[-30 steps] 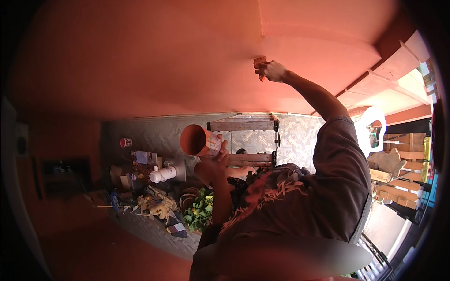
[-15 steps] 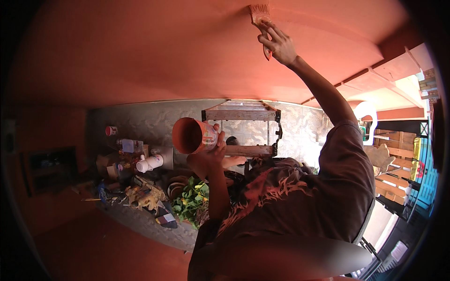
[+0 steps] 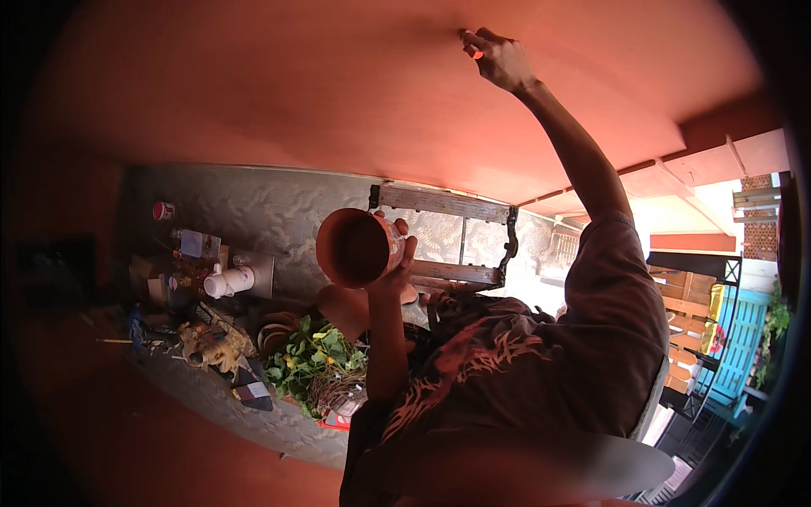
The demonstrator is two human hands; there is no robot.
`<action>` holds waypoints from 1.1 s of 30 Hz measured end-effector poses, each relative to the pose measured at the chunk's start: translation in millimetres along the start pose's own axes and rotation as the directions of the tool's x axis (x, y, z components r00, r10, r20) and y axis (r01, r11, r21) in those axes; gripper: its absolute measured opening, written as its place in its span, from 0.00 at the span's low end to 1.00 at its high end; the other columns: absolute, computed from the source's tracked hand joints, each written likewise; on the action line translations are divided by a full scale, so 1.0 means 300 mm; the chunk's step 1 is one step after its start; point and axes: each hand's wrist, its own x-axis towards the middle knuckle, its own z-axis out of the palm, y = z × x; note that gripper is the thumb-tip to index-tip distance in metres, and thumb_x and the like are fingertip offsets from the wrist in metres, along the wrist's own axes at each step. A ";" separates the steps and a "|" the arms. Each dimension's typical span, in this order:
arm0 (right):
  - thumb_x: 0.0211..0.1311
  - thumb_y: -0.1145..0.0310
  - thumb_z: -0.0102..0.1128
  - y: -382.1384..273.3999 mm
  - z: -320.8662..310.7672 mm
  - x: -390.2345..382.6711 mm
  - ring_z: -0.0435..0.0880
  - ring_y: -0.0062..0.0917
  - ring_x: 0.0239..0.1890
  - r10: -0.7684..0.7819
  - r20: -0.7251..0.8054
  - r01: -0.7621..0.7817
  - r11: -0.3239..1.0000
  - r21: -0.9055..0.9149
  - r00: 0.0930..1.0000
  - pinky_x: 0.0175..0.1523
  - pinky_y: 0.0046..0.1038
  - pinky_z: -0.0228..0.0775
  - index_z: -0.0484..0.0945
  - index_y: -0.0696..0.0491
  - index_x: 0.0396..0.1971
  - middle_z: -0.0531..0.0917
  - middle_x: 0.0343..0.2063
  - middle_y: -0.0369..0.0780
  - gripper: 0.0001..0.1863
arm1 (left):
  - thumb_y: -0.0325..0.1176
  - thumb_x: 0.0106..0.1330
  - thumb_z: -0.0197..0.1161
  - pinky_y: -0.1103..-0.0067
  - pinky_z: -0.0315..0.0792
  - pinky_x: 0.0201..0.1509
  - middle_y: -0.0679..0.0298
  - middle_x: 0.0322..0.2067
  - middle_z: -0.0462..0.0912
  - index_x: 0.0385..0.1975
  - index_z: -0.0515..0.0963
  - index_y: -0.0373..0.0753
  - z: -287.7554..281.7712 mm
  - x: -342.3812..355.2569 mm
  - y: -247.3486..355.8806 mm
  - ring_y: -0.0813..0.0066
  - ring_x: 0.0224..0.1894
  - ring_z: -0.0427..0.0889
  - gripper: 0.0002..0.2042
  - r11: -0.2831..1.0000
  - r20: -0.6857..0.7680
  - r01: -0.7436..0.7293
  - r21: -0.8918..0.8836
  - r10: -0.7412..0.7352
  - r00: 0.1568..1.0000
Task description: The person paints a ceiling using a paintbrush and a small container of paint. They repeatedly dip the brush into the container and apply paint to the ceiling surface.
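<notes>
My left hand (image 3: pixel 399 269) is wrapped round a round paint tub (image 3: pixel 348 247), held up in front of my chest. The tub's mouth faces me, and its inside is coated reddish. High on the right, at the end of my stretched arm, my right hand (image 3: pixel 505 66) grips a paintbrush (image 3: pixel 477 55) against the reddish-orange painted wall (image 3: pixel 279 101). Only the brush's orange handle end shows clearly; its bristles are hidden behind my fingers.
Below the tub stands a ladder (image 3: pixel 448 203) with wide steps. To the left on the grey floor are a white jug (image 3: pixel 228 281), a small red-and-white tub (image 3: pixel 163 211), leafy plants (image 3: pixel 312 351) and clutter. A turquoise slatted bench (image 3: pixel 735 346) is at far right.
My right hand has turned and moved slightly down, so the brush's bristles, visible before, are now hidden. The tub remains in my left hand. The whole view has shifted a little.
</notes>
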 end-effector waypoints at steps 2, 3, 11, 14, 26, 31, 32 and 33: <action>0.48 0.78 0.63 -0.062 -0.096 0.057 0.88 0.29 0.38 -0.074 -0.276 0.067 0.997 -0.035 0.958 0.25 0.32 0.78 0.79 0.44 0.36 0.85 0.46 0.33 0.15 | 0.58 0.67 0.64 0.77 0.73 0.26 0.47 0.55 0.71 0.66 0.70 0.43 -0.032 -0.001 0.003 0.57 0.38 0.73 0.33 0.998 0.009 -0.052 0.042 0.052 0.999; 0.47 0.78 0.63 -0.100 -0.123 0.052 0.87 0.30 0.42 -0.092 -0.328 0.072 0.995 -0.073 0.940 0.27 0.32 0.79 0.79 0.44 0.35 0.84 0.48 0.34 0.15 | 0.57 0.67 0.64 0.76 0.73 0.26 0.49 0.56 0.71 0.65 0.70 0.43 -0.045 -0.004 0.001 0.56 0.40 0.73 0.33 0.994 0.014 -0.090 0.055 0.090 0.996; 0.48 0.73 0.65 -0.126 0.212 -0.107 0.85 0.37 0.52 -0.230 -0.077 0.216 0.963 -0.159 0.970 0.41 0.34 0.84 0.79 0.45 0.39 0.79 0.54 0.42 0.15 | 0.63 0.64 0.65 0.65 0.80 0.41 0.57 0.60 0.77 0.63 0.73 0.44 -0.020 -0.021 -0.023 0.51 0.59 0.73 0.35 0.979 -0.028 -0.154 0.134 0.159 0.987; 0.53 0.68 0.67 -0.181 0.242 -0.123 0.85 0.29 0.48 -0.277 0.190 0.285 0.958 -0.016 0.942 0.39 0.33 0.83 0.80 0.43 0.34 0.80 0.50 0.36 0.08 | 0.62 0.61 0.65 0.58 0.78 0.55 0.57 0.61 0.76 0.65 0.71 0.48 -0.060 -0.048 -0.019 0.51 0.61 0.74 0.36 0.901 -0.157 -0.090 0.425 0.171 0.973; 0.58 0.73 0.64 -0.349 -0.488 0.745 0.86 0.32 0.31 -0.187 -0.241 0.132 0.965 -0.228 0.952 0.30 0.34 0.79 0.81 0.45 0.38 0.84 0.36 0.35 0.09 | 0.67 0.66 0.57 0.60 0.83 0.43 0.65 0.56 0.80 0.61 0.74 0.56 0.009 -0.012 0.012 0.62 0.54 0.83 0.30 0.992 -0.150 -0.059 -0.109 0.042 0.988; 0.50 0.71 0.65 -0.352 -0.303 0.612 0.87 0.35 0.45 -0.330 -0.297 0.197 0.895 -0.400 0.896 0.41 0.35 0.84 0.79 0.46 0.38 0.79 0.50 0.42 0.13 | 0.53 0.71 0.59 0.71 0.74 0.36 0.64 0.52 0.81 0.66 0.69 0.50 0.083 -0.009 0.008 0.62 0.49 0.80 0.27 0.995 -0.155 -0.100 -0.012 0.097 0.983; 0.49 0.69 0.67 -0.320 -0.208 0.547 0.85 0.40 0.51 -0.395 -0.197 0.262 0.836 -0.482 0.897 0.48 0.35 0.83 0.79 0.46 0.38 0.77 0.51 0.47 0.14 | 0.54 0.72 0.58 0.71 0.74 0.36 0.64 0.52 0.81 0.66 0.70 0.49 0.084 -0.015 0.003 0.61 0.48 0.80 0.26 0.995 -0.145 -0.103 0.001 0.102 0.984; 0.50 0.67 0.66 -0.291 -0.121 0.467 0.84 0.42 0.51 -0.428 -0.128 0.318 0.811 -0.491 0.895 0.52 0.36 0.82 0.79 0.47 0.38 0.77 0.51 0.49 0.13 | 0.55 0.72 0.57 0.71 0.74 0.36 0.64 0.52 0.81 0.66 0.70 0.49 0.096 -0.019 -0.007 0.62 0.48 0.80 0.27 0.987 -0.190 -0.126 0.095 0.142 0.971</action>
